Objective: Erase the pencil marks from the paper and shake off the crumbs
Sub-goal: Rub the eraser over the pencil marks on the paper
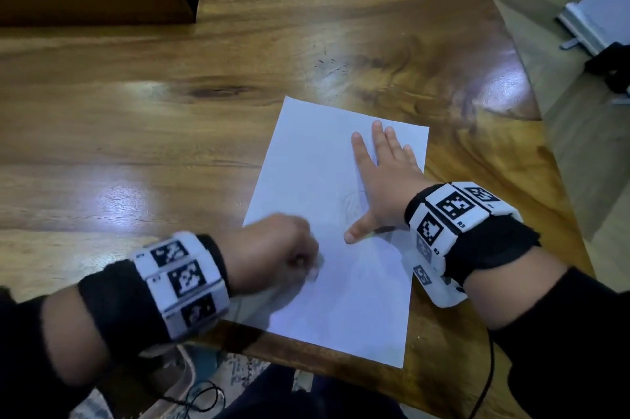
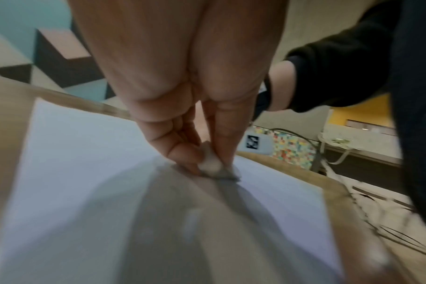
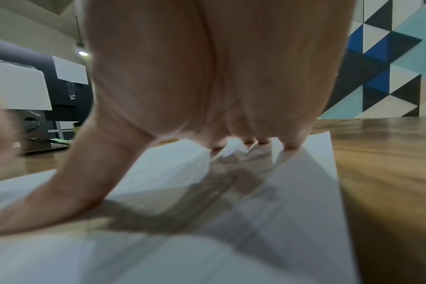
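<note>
I am pinching a small white eraser (image 2: 210, 165) between the thumb and fingertips of my left hand (image 1: 278, 253), pressing it against the paper (image 1: 344, 265) near its left edge. My right hand (image 1: 383, 179) is lying flat with fingers spread, holding the sheet down on the wooden table (image 1: 170, 111), beside faint pencil marks (image 1: 353, 208)

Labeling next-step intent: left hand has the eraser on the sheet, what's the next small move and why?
Probably rub the eraser toward the faint pencil marks by the right thumb. The left hand pinches the eraser against the paper below and left of those marks, which still show. The right hand lies flat and pins the sheet, so lifting to shake looks premature.
</note>
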The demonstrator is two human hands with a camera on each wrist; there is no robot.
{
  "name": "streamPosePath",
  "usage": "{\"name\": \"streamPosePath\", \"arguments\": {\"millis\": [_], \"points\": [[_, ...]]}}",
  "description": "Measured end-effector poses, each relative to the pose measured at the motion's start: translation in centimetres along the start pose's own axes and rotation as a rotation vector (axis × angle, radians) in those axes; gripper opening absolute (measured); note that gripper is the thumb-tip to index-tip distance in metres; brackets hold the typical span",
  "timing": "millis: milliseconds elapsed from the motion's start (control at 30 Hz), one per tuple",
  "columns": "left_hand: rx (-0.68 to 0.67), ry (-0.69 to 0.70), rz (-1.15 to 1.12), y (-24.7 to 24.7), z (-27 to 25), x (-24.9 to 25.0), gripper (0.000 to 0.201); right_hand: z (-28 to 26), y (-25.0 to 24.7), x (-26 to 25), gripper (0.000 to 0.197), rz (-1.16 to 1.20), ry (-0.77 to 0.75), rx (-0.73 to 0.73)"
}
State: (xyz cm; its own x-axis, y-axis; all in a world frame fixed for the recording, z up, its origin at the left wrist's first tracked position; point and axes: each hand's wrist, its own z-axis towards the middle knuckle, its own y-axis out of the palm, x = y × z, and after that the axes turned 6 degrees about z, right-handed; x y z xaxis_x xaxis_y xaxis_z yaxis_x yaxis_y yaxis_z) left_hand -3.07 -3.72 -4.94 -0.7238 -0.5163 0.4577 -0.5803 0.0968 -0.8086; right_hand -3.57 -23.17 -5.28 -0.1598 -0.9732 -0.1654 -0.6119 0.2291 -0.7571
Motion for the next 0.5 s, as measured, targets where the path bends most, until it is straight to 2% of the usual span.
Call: {"name": "streamPosePath", "arguments": {"millis": [100,200,267,400,433,500], "points": [[0.220,-0.190,-0.044,-3.1,1.4,-2.1,0.018,0.1,0.1,0.0,0.152,-0.005,0.002,0.004],[0.271,-0.205,-0.026,-2.9,1.7,-2.3,0.022,0.1,0.1,0.0,0.152,-0.006,0.002,0.005],[0.229,-0.160,-0.055,-1.5,0.2,-1.6,0.026,0.2,0.1,0.0,0.151,-0.008,0.001,0.007],[0.044,-0.066,-0.125,0.8,-2.6,-0.8,0.012,0.0,0.0,0.0,0.151,-0.003,0.004,0.002],[0.029,-0.067,-0.121,0.6,-2.4,-1.0,0.009,0.1,0.0,0.0,0.151,0.000,0.004,0.003],[0.097,-0.087,-0.095,-0.4,-1.0,-1.4,0.012,0.1,0.0,0.0,0.151,-0.002,0.005,0.010]]}}
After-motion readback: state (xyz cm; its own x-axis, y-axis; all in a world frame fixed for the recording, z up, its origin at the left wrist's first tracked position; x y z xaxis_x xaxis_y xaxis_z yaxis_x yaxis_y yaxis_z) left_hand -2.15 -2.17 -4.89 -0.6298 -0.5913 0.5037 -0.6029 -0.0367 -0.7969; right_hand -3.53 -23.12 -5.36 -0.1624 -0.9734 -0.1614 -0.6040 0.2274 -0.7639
